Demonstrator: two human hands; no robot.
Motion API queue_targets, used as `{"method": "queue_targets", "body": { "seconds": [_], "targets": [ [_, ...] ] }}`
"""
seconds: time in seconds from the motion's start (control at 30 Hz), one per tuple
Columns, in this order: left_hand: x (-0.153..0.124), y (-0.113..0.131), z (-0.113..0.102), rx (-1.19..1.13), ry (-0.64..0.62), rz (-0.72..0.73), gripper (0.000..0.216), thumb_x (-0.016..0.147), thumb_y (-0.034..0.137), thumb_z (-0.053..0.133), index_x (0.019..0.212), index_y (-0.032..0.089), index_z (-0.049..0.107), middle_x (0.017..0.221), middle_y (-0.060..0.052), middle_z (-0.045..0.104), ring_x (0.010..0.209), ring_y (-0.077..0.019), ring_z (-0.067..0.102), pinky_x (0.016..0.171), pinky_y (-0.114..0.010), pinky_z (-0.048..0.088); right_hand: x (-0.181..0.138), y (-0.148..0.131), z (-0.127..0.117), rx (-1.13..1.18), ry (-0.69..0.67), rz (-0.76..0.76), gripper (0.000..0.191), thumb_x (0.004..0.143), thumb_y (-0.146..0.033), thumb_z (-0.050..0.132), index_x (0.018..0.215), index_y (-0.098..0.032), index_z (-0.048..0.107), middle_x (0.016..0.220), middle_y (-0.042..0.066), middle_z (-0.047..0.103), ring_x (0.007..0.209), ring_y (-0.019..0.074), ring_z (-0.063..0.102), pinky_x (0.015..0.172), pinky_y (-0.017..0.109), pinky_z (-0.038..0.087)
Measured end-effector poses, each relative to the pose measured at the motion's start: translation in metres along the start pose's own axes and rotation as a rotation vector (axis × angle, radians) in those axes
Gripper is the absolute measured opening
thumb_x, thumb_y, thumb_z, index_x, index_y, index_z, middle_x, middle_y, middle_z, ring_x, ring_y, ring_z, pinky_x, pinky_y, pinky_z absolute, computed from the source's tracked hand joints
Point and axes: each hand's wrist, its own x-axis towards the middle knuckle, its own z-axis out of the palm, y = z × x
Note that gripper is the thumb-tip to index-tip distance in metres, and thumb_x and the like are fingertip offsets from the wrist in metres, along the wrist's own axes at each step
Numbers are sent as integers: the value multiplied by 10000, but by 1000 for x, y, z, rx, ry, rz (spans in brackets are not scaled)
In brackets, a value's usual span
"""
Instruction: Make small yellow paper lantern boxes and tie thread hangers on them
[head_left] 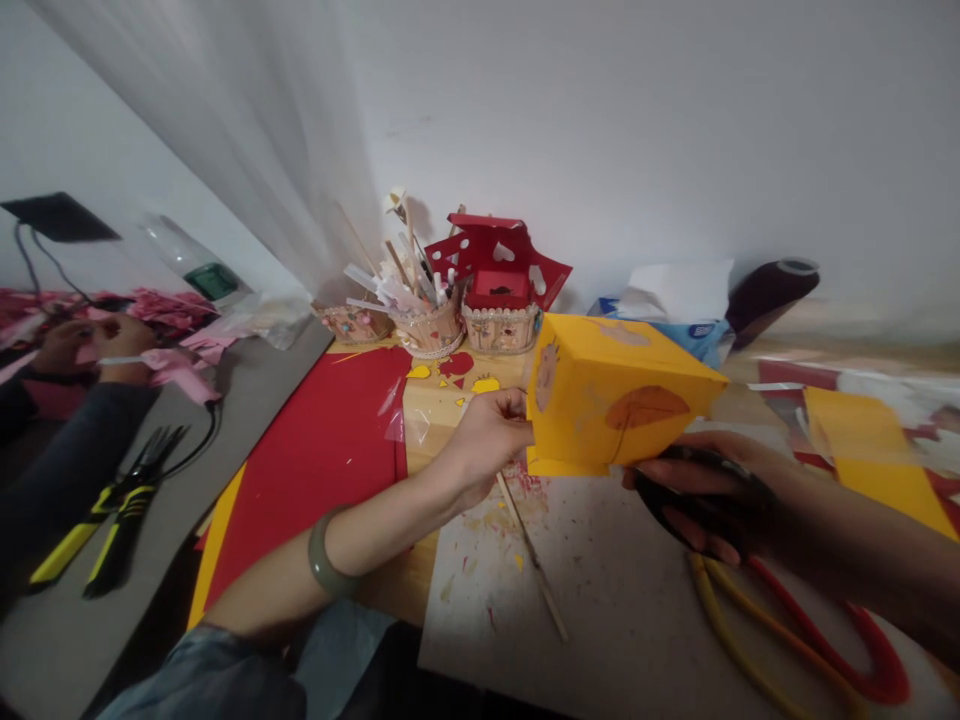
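Note:
A yellow paper box (577, 400) with brown and greyish patches is held up over the work mat. My left hand (487, 440), with a green bangle on the wrist, pinches the box's left edge. At the box's lower right, my right hand (739, 480) grips black-handled scissors (660, 505), its fingers in the loops. The blades are not visible, and the far sides of the box are hidden. Below my left hand a thin wooden stick (536, 565) lies on the stained mat (480, 640). Small yellow and red paper cutouts (454, 368) lie beyond that hand.
Red card sheets (322, 430) lie left. Behind stand a basket of pens and sticks (427, 330) and a red cut-paper box (502, 285). Yellow and red looped handles (787, 640) lie right. Far left, a co-worker's hands (112, 350) are near a pink glue gun (180, 370) and yellow-black pliers (124, 520).

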Motion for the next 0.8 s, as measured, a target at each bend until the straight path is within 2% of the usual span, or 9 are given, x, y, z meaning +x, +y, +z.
{"method": "queue_targets", "body": {
  "seconds": [0.23,0.43,0.53,0.7,0.8],
  "targets": [
    [2,3,0,35,-55,54,189,462,183,801,596,129,679,554,-20,655,567,-144,620,606,-259,482,8,-1,-9,34,43,67,414,551,-535,750,624,-180,549,454,-32,517,352,46,398,341,155,247],
    [1,2,0,45,-36,75,150,462,127,770,579,134,676,568,-16,656,584,-120,602,655,-246,489,11,-7,-8,-47,89,100,385,587,-518,722,632,-180,543,430,-25,529,320,47,404,327,151,222],
    [1,2,0,83,8,77,148,465,92,746,587,136,675,571,-9,653,555,-102,568,613,-229,470,12,-12,-2,-69,92,107,410,554,-543,714,635,-180,542,422,-33,517,316,50,409,330,155,238],
    [-1,5,3,92,79,99,139,463,77,726,555,133,638,521,12,607,500,-84,515,495,-199,400,16,-15,3,-236,113,110,410,578,-542,693,610,-176,509,429,-18,529,331,61,428,330,165,206],
    [1,4,3,97,101,126,152,455,81,726,560,135,629,548,15,608,518,-82,515,504,-199,398,19,-9,3,-201,117,95,405,622,-550,663,612,-181,498,441,-17,536,340,67,426,344,181,214]
  ]
}}
